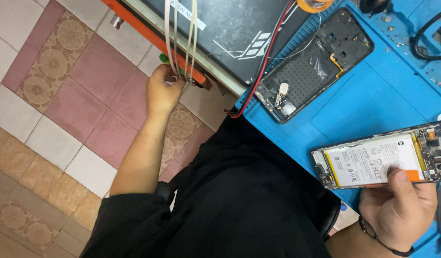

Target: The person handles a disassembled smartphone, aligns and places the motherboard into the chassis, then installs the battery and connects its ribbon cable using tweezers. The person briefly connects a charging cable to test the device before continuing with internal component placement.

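Two hands: left grasps cables, right holds opened phone.

- Person seen from above; torso covered by a plain black garment, loose fabric, soft folds, no print visible.
- Short black sleeve ends above the elbow on the left arm; forearm bare below it.
- Left hand: no ring, no band visible.
- Right hand: bare, short nails.
- Right wrist carries a thin dark cord bracelet, loosely looped.
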